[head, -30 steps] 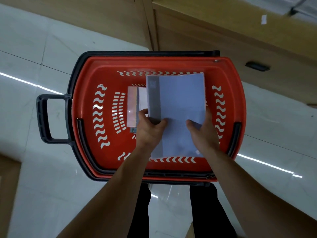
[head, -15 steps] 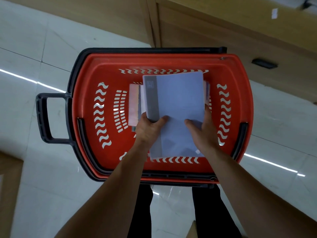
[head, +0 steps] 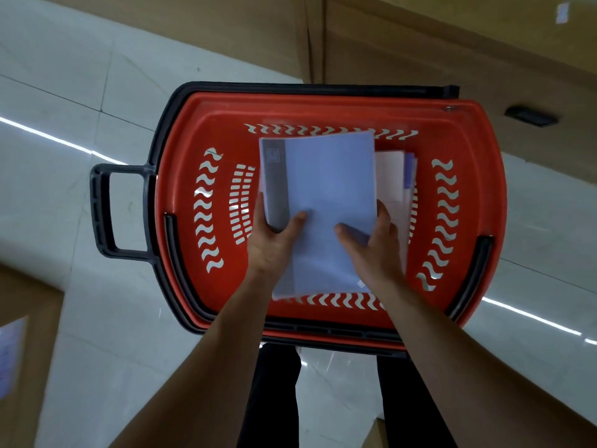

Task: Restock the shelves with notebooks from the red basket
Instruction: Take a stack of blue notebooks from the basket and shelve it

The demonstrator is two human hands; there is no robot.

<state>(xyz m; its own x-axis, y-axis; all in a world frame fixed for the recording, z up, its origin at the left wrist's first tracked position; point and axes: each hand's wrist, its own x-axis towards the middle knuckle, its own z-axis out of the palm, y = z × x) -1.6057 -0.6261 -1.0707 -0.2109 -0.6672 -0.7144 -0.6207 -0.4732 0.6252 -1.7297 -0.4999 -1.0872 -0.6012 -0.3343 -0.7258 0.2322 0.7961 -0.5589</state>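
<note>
Head view: both hands hold a stack of blue notebooks point(head: 318, 195) above the red basket point(head: 478, 176); left hand point(head: 274, 244) has thumb on top & fingers clamped under the grey spine edge, right hand point(head: 376, 247) pinches the near right corner the same way. More notebooks point(head: 395, 179) lie in the basket just right of the stack. Risk, imo: grip sits only at the near end, so the far end could sag & covers fan/slide off back into the basket; stack may also clip the rim on the way to the shelf.
</note>
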